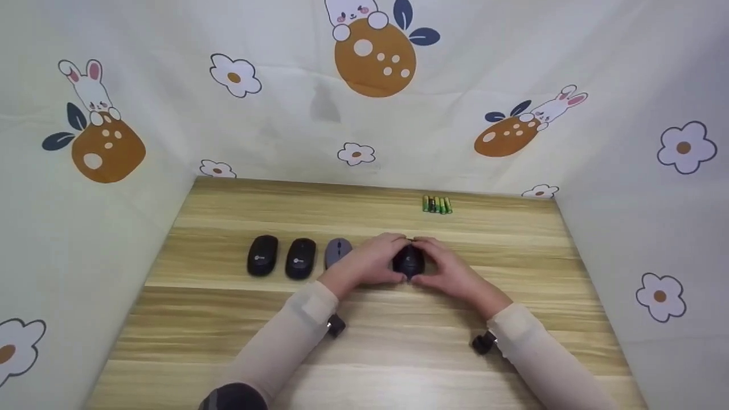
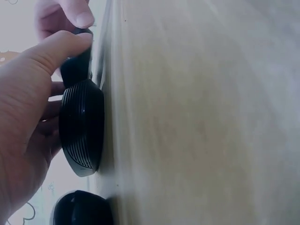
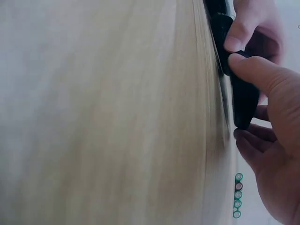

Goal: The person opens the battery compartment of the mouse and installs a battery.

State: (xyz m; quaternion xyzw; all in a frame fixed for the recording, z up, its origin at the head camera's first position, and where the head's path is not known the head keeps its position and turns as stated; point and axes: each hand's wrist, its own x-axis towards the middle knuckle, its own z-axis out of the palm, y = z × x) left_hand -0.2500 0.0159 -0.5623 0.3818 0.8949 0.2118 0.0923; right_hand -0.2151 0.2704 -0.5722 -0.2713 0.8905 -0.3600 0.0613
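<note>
Both hands hold a black computer mouse (image 1: 409,262) between them, right of the middle of the table. My left hand (image 1: 373,259) grips it from the left, its thumb at the near end and fingers at the far end. My right hand (image 1: 453,270) grips the other side the same way; in the right wrist view its thumb and fingers span the dark mouse (image 3: 244,98). The left wrist view shows a mouse with a ribbed side (image 2: 82,126) beneath the left palm. A grey mouse (image 1: 338,250) lies partly behind the left hand.
Two more black mice, one at the far left (image 1: 262,256) and one beside it (image 1: 300,259), continue the row on the wooden table (image 1: 393,353). Several green batteries (image 1: 437,205) lie side by side near the back edge. Printed cloth walls (image 1: 273,131) enclose the back and sides.
</note>
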